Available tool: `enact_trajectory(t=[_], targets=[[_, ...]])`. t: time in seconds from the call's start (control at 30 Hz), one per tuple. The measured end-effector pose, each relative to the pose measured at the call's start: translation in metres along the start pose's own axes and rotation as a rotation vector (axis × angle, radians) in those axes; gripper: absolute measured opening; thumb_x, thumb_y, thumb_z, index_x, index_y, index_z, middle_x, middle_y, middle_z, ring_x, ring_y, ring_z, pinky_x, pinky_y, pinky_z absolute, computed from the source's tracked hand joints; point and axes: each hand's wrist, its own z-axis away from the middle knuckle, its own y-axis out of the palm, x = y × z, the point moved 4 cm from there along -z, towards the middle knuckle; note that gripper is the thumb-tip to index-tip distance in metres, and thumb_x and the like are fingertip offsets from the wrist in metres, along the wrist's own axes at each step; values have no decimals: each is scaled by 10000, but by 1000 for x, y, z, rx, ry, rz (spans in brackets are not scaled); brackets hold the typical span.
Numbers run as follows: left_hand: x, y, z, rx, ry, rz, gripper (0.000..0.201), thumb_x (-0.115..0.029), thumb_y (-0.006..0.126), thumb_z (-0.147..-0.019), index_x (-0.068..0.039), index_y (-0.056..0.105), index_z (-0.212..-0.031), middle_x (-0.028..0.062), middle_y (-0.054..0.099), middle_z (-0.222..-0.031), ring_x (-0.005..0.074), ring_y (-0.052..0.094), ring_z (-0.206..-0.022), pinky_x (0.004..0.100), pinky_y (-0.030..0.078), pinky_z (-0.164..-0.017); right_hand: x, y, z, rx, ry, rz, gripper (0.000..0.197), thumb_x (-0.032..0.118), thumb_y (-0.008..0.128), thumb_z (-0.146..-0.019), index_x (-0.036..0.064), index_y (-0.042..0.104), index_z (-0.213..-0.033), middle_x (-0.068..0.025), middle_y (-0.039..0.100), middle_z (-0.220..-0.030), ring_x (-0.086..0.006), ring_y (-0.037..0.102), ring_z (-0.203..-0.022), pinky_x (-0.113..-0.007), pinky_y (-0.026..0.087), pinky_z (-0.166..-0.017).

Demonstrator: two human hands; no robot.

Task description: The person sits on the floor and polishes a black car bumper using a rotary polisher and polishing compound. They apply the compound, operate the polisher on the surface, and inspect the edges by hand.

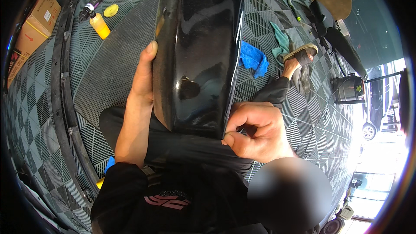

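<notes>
A long, glossy black car body panel (203,60) stretches away from my lap, its surface full of wavy reflections. My left hand (145,71) grips its left edge. The thumb lies along the side, while the fingers are hidden behind the panel. At the near right corner, my right hand (258,132) is closed in a pinch, thumb and forefinger pressed on the panel's thin edge. Whether something small sits between those fingertips cannot be made out. My legs are folded beneath the panel's near end.
On the tiled floor, left, stand a yellow spray bottle (100,27), a dark bottle (93,5) and a yellow pad (111,10). Beyond lies a long black strip (65,91) beside a cardboard box (38,24). To the right are a blue cloth (253,58), teal cloth (281,39) and black bucket (348,87).
</notes>
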Motion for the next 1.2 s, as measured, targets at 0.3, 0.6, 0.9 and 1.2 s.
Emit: enact_trajectory(t=[0.3,0.6,0.9,1.2], targets=[[0,-5,0,-4,-10,-49,684,-556,566,-901,26,543,-1259,191,655,-1095,230,708,-918,333,617,-756,-26,2,-6,-82,45,-440,204,212,560,-1006,15,567,-951,-38,629,-779,-109,600,-659,-232,481,-587],[4,0,1,97,-21,-12,685,-548,549,-915,25,526,-1289,202,643,-1154,256,694,-975,370,614,-787,-25,-9,-38,-168,153,-852,81,81,633,-925,6,619,-953,-65,641,-776,-136,626,-602,-249,493,-517],[8,0,1,103,-19,19,676,-543,550,-917,36,544,-1266,200,662,-1117,253,710,-928,352,623,-748,-25,-8,-31,-247,107,-845,43,-25,649,-876,-2,614,-866,-84,635,-721,-129,612,-552,-248,488,-458],[5,0,0,77,-14,34,672,-536,567,-907,50,565,-1236,204,686,-1033,250,725,-833,346,630,-697,-29,-2,-22,-223,66,-844,59,-60,633,-870,-9,606,-859,-101,638,-735,-138,617,-558,-254,490,-451]])
